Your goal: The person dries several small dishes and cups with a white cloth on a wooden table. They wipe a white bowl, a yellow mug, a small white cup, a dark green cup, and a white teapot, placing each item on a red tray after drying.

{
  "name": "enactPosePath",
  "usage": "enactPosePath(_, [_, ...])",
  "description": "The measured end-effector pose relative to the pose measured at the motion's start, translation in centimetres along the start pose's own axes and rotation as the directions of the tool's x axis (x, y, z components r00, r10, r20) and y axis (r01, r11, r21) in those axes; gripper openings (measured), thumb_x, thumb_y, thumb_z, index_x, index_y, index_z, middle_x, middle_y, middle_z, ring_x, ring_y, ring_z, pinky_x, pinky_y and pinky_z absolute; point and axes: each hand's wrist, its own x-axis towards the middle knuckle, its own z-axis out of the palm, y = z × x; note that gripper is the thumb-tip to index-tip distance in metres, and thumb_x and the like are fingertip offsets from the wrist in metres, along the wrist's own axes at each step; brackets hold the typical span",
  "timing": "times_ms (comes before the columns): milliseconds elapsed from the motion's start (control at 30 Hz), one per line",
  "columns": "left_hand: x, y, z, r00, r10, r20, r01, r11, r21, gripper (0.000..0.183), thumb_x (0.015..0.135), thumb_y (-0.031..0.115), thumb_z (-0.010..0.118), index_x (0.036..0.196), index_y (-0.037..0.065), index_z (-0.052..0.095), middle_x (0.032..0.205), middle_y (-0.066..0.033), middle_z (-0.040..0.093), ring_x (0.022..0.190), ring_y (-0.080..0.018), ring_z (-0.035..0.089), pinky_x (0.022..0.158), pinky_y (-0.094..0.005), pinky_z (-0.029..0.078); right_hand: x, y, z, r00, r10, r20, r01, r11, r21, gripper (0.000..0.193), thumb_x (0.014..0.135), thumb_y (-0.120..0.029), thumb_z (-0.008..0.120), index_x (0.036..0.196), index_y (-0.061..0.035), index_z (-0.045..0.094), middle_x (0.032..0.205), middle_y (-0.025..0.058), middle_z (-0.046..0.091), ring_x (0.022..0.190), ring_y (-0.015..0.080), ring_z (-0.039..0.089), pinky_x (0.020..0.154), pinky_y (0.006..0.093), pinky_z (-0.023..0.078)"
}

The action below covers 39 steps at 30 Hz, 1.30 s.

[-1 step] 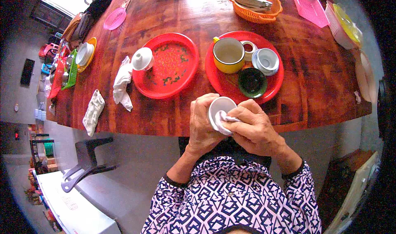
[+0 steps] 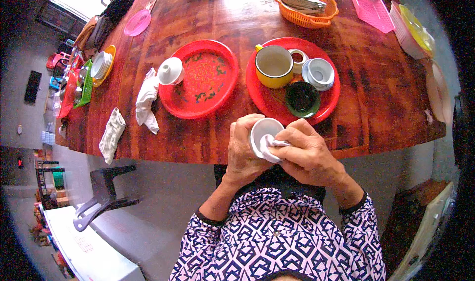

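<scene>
While cupped in the left hand [image 2: 243, 150], the white cup [image 2: 263, 131] meets the right hand's [image 2: 308, 154] cloth [image 2: 271, 146].

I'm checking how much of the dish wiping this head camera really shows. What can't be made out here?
Head view:
- white cup: outer wall hidden by the left hand.
- white cloth: mostly covered by the right hand.
- orange basket: contents too small to identify.
- yellow mug: its inside is too dim to judge.

Open wood in the frame's centre strip, clutter on both sides

I see bare desk [image 2: 237, 18] between the two red trays [image 2: 198, 78] [image 2: 269, 100]; cups [image 2: 273, 65] crowd the right one, cloths [image 2: 147, 105] block the left, baskets [image 2: 307, 3] the top.
</scene>
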Motion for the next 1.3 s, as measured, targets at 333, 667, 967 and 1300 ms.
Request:
enactPosePath(333, [-0.8,1.0,0.5,0.974,-0.203,0.103,0.210,0.976,-0.063,0.068,0.057,0.012,0.083,0.115,0.003,0.048,0.105,-0.0128,0.053,0.097,-0.0327,0.053,0.083,-0.0404,0.046,2.6,2.1,1.6,0.983,0.046,-0.180,-0.053,0.998,-0.033,0.023,0.073,-0.012,0.066,0.094,-0.0100,0.057,0.087,0.0098,0.053,0.082,0.0316,0.052,0.073,0.0417,0.047])
enactPosePath(667, [0.1,-0.5,0.6,0.975,0.219,-0.021,-0.196,0.909,0.369,0.065,0.061,0.025,0.083,0.112,0.005,0.048,0.107,-0.0122,0.055,0.099,-0.0314,0.053,0.085,-0.0421,0.043,0.2,0.8,0.9,0.980,0.193,0.036,-0.189,0.977,-0.100,0.019,0.073,-0.015,0.066,0.089,-0.0114,0.057,0.078,0.0075,0.056,0.071,0.0283,0.056,0.062,0.0390,0.050])
enactPosePath(967, [0.1,-1.6,0.0,0.952,0.303,0.046,-0.289,0.838,0.464,0.072,0.061,0.041,0.079,0.114,0.004,0.047,0.114,-0.0133,0.053,0.105,-0.0338,0.050,0.089,-0.0436,0.044,0.0,1.4,2.4,0.993,-0.056,0.106,0.094,0.912,-0.399,0.022,0.072,-0.020,0.058,0.089,-0.0072,0.062,0.098,0.0028,0.057,0.087,0.0229,0.053,0.069,0.0349,0.047])
enactPosePath(1300, [-0.7,-2.9,0.8,0.947,0.291,0.133,-0.320,0.870,0.375,0.065,0.064,0.030,0.079,0.116,0.007,0.048,0.118,-0.0127,0.053,0.106,-0.0347,0.049,0.089,-0.0435,0.045,-0.7,1.7,2.1,0.919,0.197,0.343,-0.241,0.966,0.090,0.013,0.072,-0.011,0.058,0.083,-0.0073,0.064,0.083,0.0081,0.061,0.086,0.0275,0.056,0.068,0.0384,0.050])
